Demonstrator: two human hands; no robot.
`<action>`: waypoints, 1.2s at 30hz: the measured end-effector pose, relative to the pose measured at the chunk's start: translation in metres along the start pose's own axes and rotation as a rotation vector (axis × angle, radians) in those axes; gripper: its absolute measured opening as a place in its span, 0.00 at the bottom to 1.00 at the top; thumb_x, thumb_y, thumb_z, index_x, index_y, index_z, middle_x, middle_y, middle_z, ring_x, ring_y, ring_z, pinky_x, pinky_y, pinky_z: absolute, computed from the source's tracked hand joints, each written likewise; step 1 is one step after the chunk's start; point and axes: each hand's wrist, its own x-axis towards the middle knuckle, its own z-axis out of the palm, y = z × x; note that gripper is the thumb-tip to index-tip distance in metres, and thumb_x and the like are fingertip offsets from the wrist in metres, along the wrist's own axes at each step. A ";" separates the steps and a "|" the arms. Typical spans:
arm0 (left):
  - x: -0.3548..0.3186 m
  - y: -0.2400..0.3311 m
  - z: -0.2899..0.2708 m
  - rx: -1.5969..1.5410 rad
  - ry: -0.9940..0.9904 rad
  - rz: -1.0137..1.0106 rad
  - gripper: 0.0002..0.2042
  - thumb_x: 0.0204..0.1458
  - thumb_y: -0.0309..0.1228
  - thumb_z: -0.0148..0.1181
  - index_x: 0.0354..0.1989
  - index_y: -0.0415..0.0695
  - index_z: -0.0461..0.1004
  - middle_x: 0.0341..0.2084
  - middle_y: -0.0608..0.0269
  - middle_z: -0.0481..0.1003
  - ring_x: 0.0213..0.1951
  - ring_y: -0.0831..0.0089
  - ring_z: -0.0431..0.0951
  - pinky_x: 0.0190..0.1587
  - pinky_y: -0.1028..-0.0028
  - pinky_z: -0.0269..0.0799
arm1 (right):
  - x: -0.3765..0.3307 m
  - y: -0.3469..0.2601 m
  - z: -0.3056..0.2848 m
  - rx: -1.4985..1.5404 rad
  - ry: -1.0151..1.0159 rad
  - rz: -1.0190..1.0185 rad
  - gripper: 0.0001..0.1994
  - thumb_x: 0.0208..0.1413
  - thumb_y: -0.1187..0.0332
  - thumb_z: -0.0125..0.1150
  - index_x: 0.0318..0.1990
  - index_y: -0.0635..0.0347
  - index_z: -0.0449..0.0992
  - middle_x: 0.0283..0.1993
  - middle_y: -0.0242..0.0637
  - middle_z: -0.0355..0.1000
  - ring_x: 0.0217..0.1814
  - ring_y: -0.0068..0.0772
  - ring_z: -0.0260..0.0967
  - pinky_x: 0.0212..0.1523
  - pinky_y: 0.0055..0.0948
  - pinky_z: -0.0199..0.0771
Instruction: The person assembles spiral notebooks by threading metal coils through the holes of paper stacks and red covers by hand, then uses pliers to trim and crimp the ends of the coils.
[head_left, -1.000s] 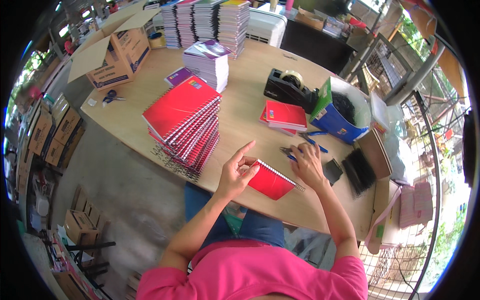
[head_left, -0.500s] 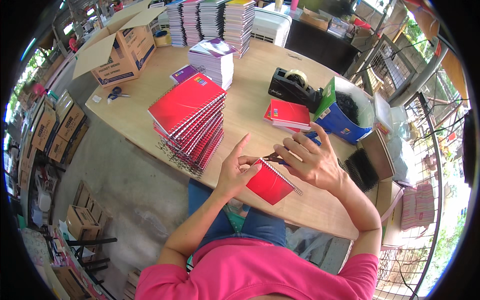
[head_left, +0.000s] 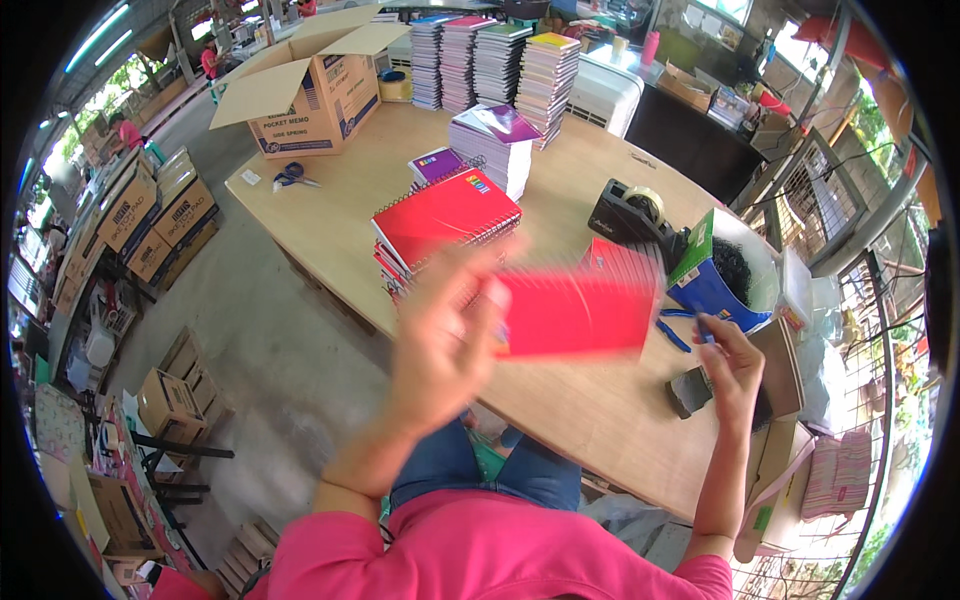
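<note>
My left hand (head_left: 445, 335), blurred by motion, grips a red spiral notebook (head_left: 575, 315) by its left end. The notebook is held above the table, its wire coil along the far edge, smeared. Left of it stands a stack of red spiral notebooks (head_left: 445, 215), partly behind my hand. My right hand (head_left: 733, 368) is closed on blue-handled pliers (head_left: 706, 330); only a bit of blue shows at the fingertips. Beside it on the table lies another blue-handled tool (head_left: 673, 336). Red booklets (head_left: 618, 256) lie behind the held notebook, partly covered.
A black tape dispenser (head_left: 625, 215) and a blue-green box of black coils (head_left: 700, 275) stand at the right. A dark block (head_left: 689, 392) sits near my right hand. Farther back are purple-topped notebooks (head_left: 495, 150), tall stacks (head_left: 545, 85), scissors (head_left: 294, 176) and an open carton (head_left: 310, 115).
My right hand has drawn away from the notebook to the right, with the pliers. My left hand has swung the notebook up and turned it nearly level. The view has shifted.
</note>
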 end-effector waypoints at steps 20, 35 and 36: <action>0.106 -0.133 -0.107 -0.172 -0.563 -0.600 0.31 0.62 0.37 0.60 0.73 0.42 0.59 0.66 0.58 0.66 0.64 0.73 0.67 0.67 0.70 0.61 | 0.048 -0.004 0.169 0.497 -0.374 -0.048 0.27 0.62 0.56 0.55 0.56 0.75 0.70 0.50 0.48 0.74 0.51 0.38 0.74 0.56 0.40 0.71; 0.074 -0.111 -0.088 -0.198 -0.279 -0.297 0.35 0.59 0.42 0.61 0.71 0.36 0.59 0.69 0.47 0.61 0.70 0.62 0.61 0.71 0.63 0.53 | 0.069 -0.013 0.166 0.343 -0.174 -0.022 0.17 0.61 0.64 0.63 0.51 0.67 0.75 0.44 0.39 0.76 0.48 0.30 0.73 0.53 0.29 0.70; 0.038 -0.105 -0.083 -0.386 -0.406 -0.263 0.35 0.56 0.43 0.64 0.68 0.35 0.62 0.67 0.46 0.64 0.67 0.59 0.64 0.68 0.61 0.58 | 0.054 -0.002 0.140 0.135 -0.184 -0.037 0.17 0.59 0.63 0.65 0.50 0.66 0.76 0.45 0.41 0.77 0.49 0.34 0.74 0.53 0.31 0.72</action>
